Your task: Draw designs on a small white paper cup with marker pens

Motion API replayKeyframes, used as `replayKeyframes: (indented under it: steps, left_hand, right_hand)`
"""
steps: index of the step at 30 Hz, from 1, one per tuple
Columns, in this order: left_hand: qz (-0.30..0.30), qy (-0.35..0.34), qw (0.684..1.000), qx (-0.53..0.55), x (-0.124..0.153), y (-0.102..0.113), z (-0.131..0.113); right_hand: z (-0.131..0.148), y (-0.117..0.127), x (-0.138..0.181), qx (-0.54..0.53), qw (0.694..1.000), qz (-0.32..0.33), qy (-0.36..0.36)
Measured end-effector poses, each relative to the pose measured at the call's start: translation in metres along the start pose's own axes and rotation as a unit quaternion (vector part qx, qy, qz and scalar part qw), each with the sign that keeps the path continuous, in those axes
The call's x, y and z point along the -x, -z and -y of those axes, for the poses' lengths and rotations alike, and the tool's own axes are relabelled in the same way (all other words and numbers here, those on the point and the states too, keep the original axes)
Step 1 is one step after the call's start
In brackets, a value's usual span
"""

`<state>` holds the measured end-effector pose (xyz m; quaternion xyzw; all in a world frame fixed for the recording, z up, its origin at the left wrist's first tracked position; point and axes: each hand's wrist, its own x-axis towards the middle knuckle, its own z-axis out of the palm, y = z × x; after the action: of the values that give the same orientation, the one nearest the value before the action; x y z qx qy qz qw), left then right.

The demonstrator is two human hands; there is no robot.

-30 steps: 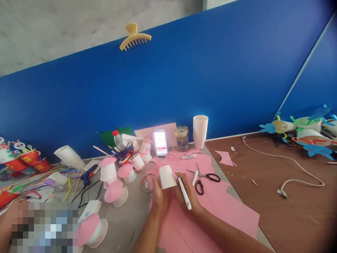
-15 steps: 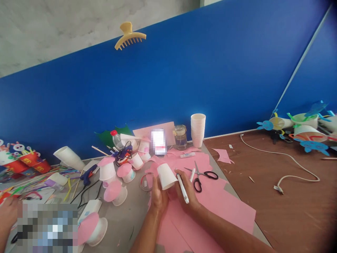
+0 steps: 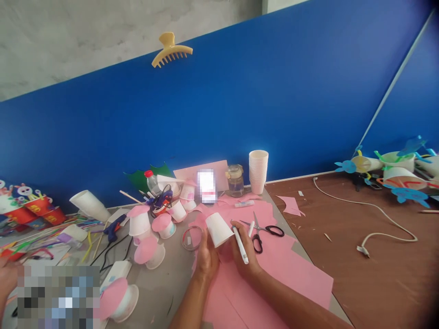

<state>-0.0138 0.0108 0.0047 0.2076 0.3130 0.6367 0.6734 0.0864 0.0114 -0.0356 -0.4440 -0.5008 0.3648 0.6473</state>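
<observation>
One co-worker's hand (image 3: pixel 8 278) shows at the far left, well apart from my fingers, cut off by the edge and partly lost behind a blurred block. Closer in, pink-topped cups (image 3: pixel 146 249) sit left of my left fingers. My left hand (image 3: pixel 207 258) cradles a white paper cup (image 3: pixel 218 230) between both hands, narrow end up; most of its fingertips are hidden behind the cup. A second ago I had it nearly upright; now it leans leftward, which I judge to be repositioning, and I see no mark on the side facing me. My right hand (image 3: pixel 245 256) has its fingers closed narrowly on a white pen (image 3: pixel 241 245) beside the cup's rim; whether the two touch, I cannot tell. Right of those fingers lie open scissors (image 3: pixel 263 228); farther right, blue paper figures (image 3: pixel 409 195) crowd together, hard to separate.
</observation>
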Motion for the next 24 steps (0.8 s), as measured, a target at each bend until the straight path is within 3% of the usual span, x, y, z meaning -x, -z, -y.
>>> replayKeyframes:
  steps: [4, 12, 17, 24]
  left_hand:
    - [0.007, 0.002, 1.0, 0.009, -0.005, 0.006, -0.003]
    - [-0.075, -0.011, 0.997, -0.021, -0.012, 0.016, -0.002]
    - [-0.066, -0.035, 0.993, -0.095, -0.009, 0.018, 0.003]
    - [-0.053, -0.044, 0.992, -0.103, -0.007, 0.018, 0.002]
  right_hand:
    - [-0.003, 0.001, -0.005, 0.019, 1.0, -0.022, 0.002]
    - [0.001, 0.008, -0.021, -0.002, 0.996, -0.058, -0.075]
    - [0.005, 0.009, -0.025, -0.013, 0.991, -0.073, -0.11]
    - [0.001, 0.011, -0.023, 0.005, 0.993, -0.059, -0.106]
